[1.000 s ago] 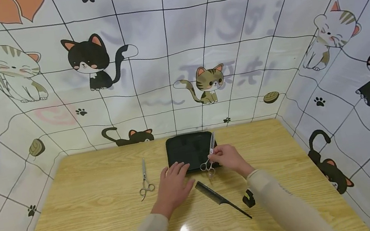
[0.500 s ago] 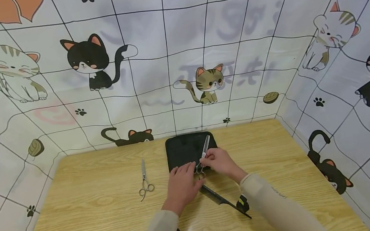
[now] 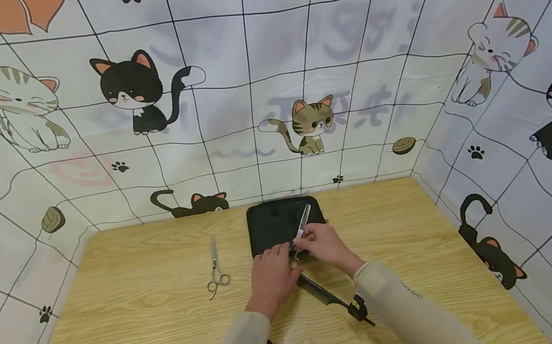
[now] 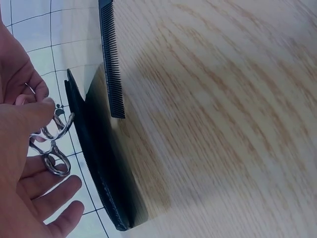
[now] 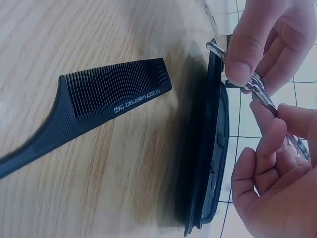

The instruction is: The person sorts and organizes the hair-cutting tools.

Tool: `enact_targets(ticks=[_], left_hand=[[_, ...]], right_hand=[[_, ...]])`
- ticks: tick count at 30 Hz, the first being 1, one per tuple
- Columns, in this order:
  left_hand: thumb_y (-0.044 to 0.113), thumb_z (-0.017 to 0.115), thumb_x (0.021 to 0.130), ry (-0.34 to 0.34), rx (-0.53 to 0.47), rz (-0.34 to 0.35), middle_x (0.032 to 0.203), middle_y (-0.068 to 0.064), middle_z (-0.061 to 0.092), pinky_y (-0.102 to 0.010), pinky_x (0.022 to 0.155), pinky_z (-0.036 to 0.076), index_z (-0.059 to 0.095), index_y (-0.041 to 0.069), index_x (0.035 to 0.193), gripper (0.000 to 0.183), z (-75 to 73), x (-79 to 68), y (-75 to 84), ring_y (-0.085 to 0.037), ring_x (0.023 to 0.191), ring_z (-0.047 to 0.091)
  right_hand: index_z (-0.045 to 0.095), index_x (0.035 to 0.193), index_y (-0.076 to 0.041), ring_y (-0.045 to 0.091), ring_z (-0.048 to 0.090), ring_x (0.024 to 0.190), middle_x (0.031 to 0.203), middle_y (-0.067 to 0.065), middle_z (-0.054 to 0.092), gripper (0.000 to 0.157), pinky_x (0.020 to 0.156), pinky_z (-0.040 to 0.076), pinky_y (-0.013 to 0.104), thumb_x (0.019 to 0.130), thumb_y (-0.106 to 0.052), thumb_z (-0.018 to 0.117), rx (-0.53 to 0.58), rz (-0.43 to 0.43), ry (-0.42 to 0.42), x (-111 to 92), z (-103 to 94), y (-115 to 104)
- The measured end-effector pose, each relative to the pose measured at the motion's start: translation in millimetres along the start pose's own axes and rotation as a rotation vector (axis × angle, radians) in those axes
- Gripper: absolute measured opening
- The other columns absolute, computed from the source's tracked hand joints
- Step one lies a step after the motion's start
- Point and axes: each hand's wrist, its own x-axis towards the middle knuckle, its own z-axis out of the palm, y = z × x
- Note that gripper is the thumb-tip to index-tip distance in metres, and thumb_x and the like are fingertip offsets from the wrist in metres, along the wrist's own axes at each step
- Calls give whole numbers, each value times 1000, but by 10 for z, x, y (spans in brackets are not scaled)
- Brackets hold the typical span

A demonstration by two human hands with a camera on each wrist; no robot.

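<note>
A pair of silver hairdressing scissors [image 3: 304, 219] is held between both hands over a black zip case [image 3: 269, 225], blades pointing up and away. My right hand [image 3: 326, 247] pinches them near the pivot, thumb against fingertips. At the handle end, my left hand [image 3: 270, 273] presses its thumb on the finger rings [image 4: 59, 166], its fingers behind them. In the right wrist view both thumbs lie along the scissors, beside the upright-looking edge of the case [image 5: 202, 148]. A black tail comb [image 5: 119, 91] lies on the table just in front, its tail pointing toward the right sleeve.
A second pair of silver scissors [image 3: 217, 270] lies left of the left hand on the wood-grain table [image 3: 157, 313]. Behind the table hangs a white grid-patterned cloth [image 3: 228, 113] printed with cats. Small black devices [image 3: 357, 308] sit under the wrists.
The right hand has brought the scissors left and slightly nearer. The left hand has moved right to meet it and taken hold of the handle rings. The comb and second scissors stay put.
</note>
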Motion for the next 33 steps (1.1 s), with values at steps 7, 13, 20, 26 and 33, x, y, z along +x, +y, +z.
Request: enact_targets(ticks=[7,13,20,26,33], left_hand=[[44,69,77,36,-5,-10,120,-2,59,-41,85,46,55,13,123,57,2,-2,-3,-22,104,57],[44,70,75,59,-14,5,111,-2,63,-39,80,48,58,13,116,52,-5,-14,-22,-21,96,60],[42,71,75,47,-75,34,102,-3,67,-37,75,51,61,11,108,46,-33,-11,-54,-21,85,62],[40,71,75,25,-89,18,97,-2,68,-35,72,51,62,11,104,42,-22,-14,-108,-20,80,61],[42,71,75,10,-89,7,99,-2,68,-36,72,51,61,11,108,47,-33,-20,-208,-21,82,62]], right_hand=[[62,85,-10,28,63,70,76,2,71,16,55,47,24,86,-26,64,48,24,-3,9,44,34],[61,87,-8,32,63,74,79,5,71,19,56,48,25,87,-26,63,72,8,-39,-4,50,28],[61,87,-9,37,62,82,82,8,71,17,64,52,32,87,-25,62,104,4,-82,-20,39,33],[61,91,-7,36,62,82,82,8,70,17,64,51,29,88,-23,61,64,-58,-132,-24,-8,68],[62,91,-17,19,60,72,78,-3,65,9,61,44,25,87,-24,63,-77,-99,-56,-5,-137,187]])
